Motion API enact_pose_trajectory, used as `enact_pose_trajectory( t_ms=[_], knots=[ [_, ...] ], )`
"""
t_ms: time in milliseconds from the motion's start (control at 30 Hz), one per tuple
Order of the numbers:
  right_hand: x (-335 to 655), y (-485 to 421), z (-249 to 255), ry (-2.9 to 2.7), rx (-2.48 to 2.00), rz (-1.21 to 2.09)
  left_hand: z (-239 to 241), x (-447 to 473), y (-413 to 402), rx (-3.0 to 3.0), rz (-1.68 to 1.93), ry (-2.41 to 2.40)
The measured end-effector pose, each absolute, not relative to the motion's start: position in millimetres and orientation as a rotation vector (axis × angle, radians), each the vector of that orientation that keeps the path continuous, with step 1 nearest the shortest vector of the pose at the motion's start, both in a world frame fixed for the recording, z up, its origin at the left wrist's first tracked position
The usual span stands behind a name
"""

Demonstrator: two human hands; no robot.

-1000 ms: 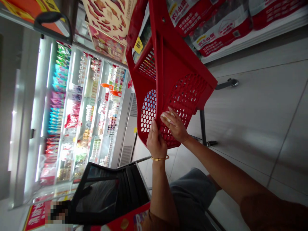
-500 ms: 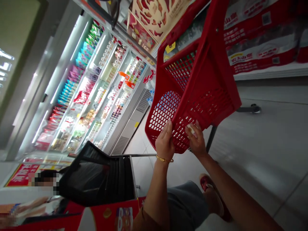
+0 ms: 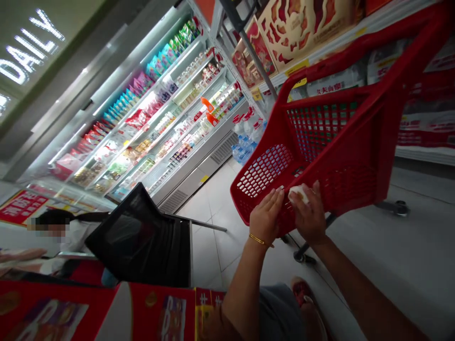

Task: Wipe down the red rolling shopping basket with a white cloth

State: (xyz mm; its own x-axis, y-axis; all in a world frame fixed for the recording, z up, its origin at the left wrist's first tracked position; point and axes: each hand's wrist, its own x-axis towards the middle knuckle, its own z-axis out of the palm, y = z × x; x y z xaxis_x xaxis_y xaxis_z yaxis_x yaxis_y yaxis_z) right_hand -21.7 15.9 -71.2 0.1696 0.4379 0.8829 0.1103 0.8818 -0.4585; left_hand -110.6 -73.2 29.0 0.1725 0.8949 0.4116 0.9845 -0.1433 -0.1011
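Note:
A red plastic shopping cart [image 3: 355, 142] with a perforated basket stands tilted in my view. My left hand [image 3: 265, 213], with a gold bracelet at the wrist, is at the basket's near lower rim, its fingers close together over the edge and its thumb hidden. Just right of it, my right hand [image 3: 310, 210] is closed around a crumpled white wipe or tissue [image 3: 297, 194] against the cart's near side. Whether the wipe is paper or cloth does not show.
A lit refrigerated display [image 3: 159, 118] runs along the left. Blue-capped bottle packs [image 3: 245, 147] stand on the floor beyond the cart, and wrapped water packs [image 3: 426, 123] fill the right shelf. A black basket cart [image 3: 149, 241] is at lower left, near a person [image 3: 76, 232].
My view has swung, so the cart and both hands appear further right. My right hand, with the white wipe, has come up closer to the rim beside my left hand.

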Motion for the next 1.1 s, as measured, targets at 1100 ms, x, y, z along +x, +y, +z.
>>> enact_pose_trajectory(
  t_ms=[1100],
  knots=[
    [-30.4,24.9,-47.0,-1.445,-0.653,0.154,27.8,-116.9,-65.0,-2.123,-0.384,-1.981]
  ],
)
